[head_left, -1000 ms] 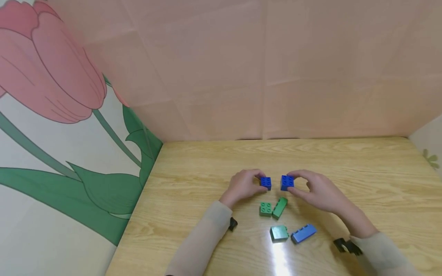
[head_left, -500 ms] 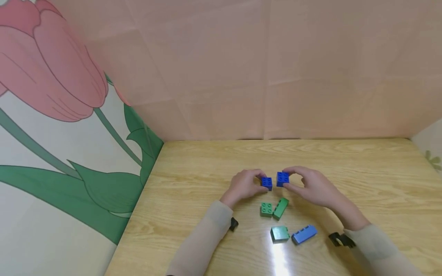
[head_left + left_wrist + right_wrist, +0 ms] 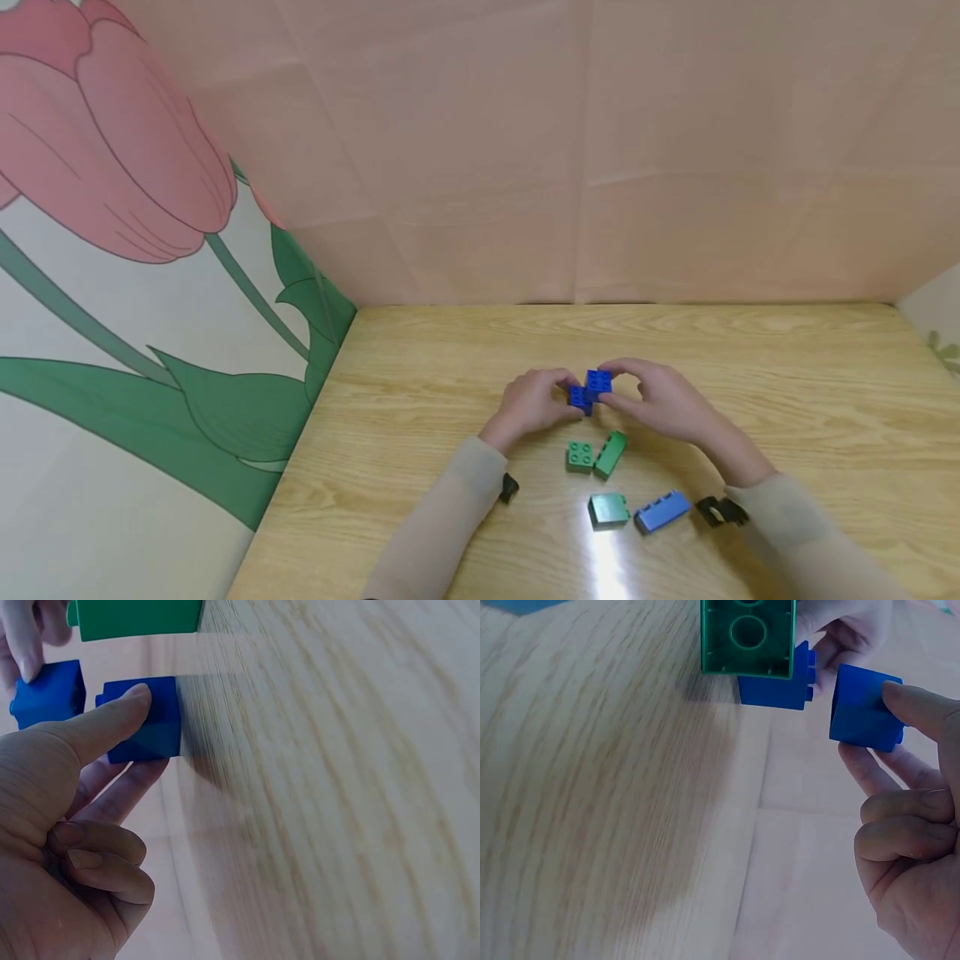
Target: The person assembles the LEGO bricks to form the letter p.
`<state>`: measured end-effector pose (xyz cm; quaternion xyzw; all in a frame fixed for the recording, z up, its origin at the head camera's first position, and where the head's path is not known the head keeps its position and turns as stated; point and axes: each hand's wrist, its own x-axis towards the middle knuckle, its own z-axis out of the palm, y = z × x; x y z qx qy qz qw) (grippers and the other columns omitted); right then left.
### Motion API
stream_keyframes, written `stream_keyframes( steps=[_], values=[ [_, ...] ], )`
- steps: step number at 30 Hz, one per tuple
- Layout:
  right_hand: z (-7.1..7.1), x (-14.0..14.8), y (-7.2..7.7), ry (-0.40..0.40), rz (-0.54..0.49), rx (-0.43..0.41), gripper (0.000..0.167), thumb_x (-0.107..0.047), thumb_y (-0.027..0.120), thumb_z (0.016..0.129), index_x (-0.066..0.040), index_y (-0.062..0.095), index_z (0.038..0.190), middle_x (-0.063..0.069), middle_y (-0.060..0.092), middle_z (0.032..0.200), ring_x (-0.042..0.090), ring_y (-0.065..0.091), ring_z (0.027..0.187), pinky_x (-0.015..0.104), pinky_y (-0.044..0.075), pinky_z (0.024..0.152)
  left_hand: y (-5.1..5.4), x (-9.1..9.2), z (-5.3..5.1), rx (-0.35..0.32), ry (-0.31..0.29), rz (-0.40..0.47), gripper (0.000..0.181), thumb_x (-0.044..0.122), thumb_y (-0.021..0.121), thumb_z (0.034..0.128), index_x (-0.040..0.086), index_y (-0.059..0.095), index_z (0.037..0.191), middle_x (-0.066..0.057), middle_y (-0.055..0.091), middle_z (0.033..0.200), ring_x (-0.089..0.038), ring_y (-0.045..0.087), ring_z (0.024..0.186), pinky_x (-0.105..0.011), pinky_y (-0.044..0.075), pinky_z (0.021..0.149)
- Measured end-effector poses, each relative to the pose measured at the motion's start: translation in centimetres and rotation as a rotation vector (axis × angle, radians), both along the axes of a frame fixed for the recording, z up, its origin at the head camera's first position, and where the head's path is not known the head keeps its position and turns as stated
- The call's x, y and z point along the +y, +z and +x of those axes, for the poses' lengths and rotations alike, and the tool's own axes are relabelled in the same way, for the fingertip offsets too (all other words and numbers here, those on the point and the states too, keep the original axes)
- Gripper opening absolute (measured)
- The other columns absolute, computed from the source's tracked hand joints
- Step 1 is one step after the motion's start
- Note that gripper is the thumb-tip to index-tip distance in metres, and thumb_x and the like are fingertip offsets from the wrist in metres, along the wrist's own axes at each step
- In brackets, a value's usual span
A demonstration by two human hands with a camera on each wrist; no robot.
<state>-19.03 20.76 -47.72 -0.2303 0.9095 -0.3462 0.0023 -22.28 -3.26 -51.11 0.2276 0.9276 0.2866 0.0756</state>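
Observation:
In the head view my left hand (image 3: 529, 403) pinches a small blue toy brick (image 3: 577, 399) that stands on the table, studs up. Thumb and fingers sit on its opposite sides, as the left wrist view shows. My right hand (image 3: 667, 402) pinches a second blue brick (image 3: 598, 383) between thumb and fingertips. That brick is held above the table, just over and to the right of the first. A gap parts the two bricks in both wrist views; in the right wrist view the raised brick (image 3: 866, 709) is slightly tilted.
Nearer me lie a square green brick (image 3: 580, 456) and a longer green brick (image 3: 611, 454) on its side. Closer still are another green brick (image 3: 608, 510) and a longer blue brick (image 3: 662, 512). A pink-covered wall (image 3: 480, 167) rises behind the wooden table (image 3: 420, 358).
My right hand has moved left and slightly up with its blue brick, from beside the left hand's brick to just over it. The left hand has stayed in place.

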Motion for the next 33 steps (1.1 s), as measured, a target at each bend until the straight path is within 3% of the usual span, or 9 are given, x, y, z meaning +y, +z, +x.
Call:
stream_keyframes(
  steps=[4,13,27,30,33],
  values=[
    [-0.4,-0.4,-0.2,0.014,-0.012,-0.021,0.042,-0.041,0.071,0.100,-0.013,0.067,0.132,0.006,0.071,0.122,0.005,0.035,0.049,0.028,0.039,0.048,0.0,0.0,0.0,-0.003,0.003,-0.005,0.031,0.044,0.085,0.0869,0.033,0.073,0.114,0.021,0.069,0.106,-0.007,0.064,0.104,-0.035,0.049,0.087],
    [-0.9,-1.0,-0.7,0.029,-0.002,-0.046,0.039,-0.037,0.073,0.099,-0.015,0.068,0.130,0.005,0.072,0.120,0.005,0.031,0.047,0.026,0.035,0.044,-0.1,0.0,0.1,-0.014,0.004,0.005,0.031,0.045,0.083,0.0875,0.032,0.073,0.114,0.019,0.069,0.107,-0.006,0.063,0.101,-0.036,0.049,0.088],
    [-1.4,-1.6,-0.6,0.046,0.051,-0.048,0.040,-0.031,0.076,0.098,-0.011,0.068,0.131,0.008,0.072,0.122,0.007,0.034,0.051,0.029,0.037,0.051,0.0,-0.1,-0.1,-0.010,-0.009,0.007,0.029,0.046,0.084,0.0866,0.031,0.072,0.109,0.016,0.071,0.108,-0.006,0.064,0.100,-0.035,0.049,0.087],
    [-1.4,-1.6,-0.6,0.058,0.067,-0.018,0.039,-0.029,0.076,0.098,-0.009,0.069,0.130,0.008,0.072,0.122,0.012,0.052,0.060,0.035,0.050,0.062,0.0,-0.1,-0.1,-0.009,-0.014,0.005,0.030,0.046,0.084,0.0866,0.030,0.073,0.109,0.016,0.072,0.109,-0.006,0.064,0.101,-0.035,0.050,0.087],
    [-1.5,-1.7,-0.6,0.072,0.075,0.018,0.038,-0.028,0.077,0.097,-0.008,0.069,0.129,0.009,0.073,0.121,0.025,0.071,0.087,0.048,0.057,0.083,0.0,-0.2,-0.2,-0.011,-0.019,0.004,0.030,0.045,0.084,0.0869,0.030,0.073,0.110,0.015,0.072,0.110,-0.007,0.064,0.101,-0.035,0.049,0.087]
  ],
)
